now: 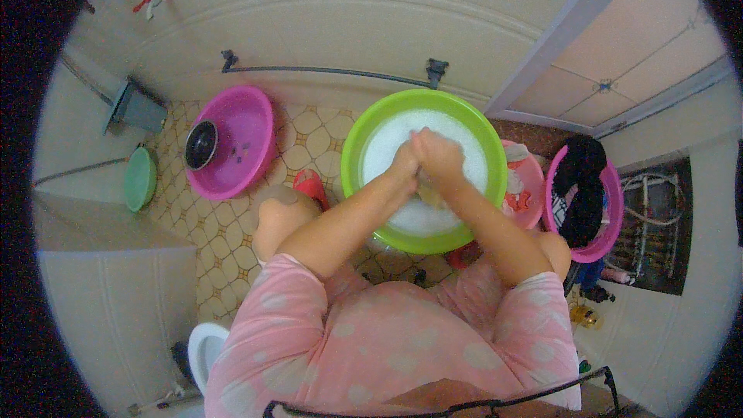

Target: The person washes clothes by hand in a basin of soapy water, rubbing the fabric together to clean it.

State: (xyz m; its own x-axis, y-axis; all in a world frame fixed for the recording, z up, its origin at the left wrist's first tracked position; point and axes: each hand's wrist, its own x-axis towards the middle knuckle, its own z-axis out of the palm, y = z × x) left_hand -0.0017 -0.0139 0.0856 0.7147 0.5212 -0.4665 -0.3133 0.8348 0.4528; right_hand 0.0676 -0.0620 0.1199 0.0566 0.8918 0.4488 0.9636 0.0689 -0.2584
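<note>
A lime-green plastic basin [351, 191] stands on the floor before me, with white sudsy water [383, 142] in it. Over the suds, my left hand [408, 158] and my right hand [440, 154] are pressed together, fingers closed. A pale yellowish cloth [430, 194] hangs from between them towards the foam, blurred and partly hidden by my wrists. How each hand's fingers wrap it is hidden.
A magenta basin [246, 128] holding a dark bowl [201, 145] is on the left. At right, a pink basin [537, 186] and another pink tub [616, 229] hold clothes. A grey pipe [331, 72] runs along the wall. Red sandals [311, 183] are on my feet.
</note>
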